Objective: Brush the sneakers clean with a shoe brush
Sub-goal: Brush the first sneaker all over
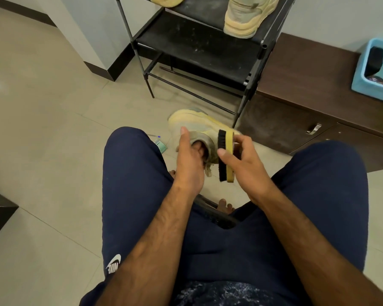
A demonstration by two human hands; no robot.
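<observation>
A pale yellow and grey sneaker (192, 123) hangs in the air in front of my knees. My left hand (189, 164) holds it, with fingers tucked inside its opening and the thumb along the outside. My right hand (245, 164) grips a shoe brush (226, 157) with a yellow wooden back and black bristles. The bristles face the sneaker's right side, close to it or touching it. Another sneaker (245, 16) of the same colour stands on the black rack's upper shelf, and part of a further one (166, 0) shows at the top edge.
The black metal shoe rack (197, 47) stands on the tiled floor ahead. A dark brown low cabinet (307, 85) to the right carries a blue plastic tub (372, 69) with dark items inside. A small green packet (160, 145) lies on the floor by my left knee.
</observation>
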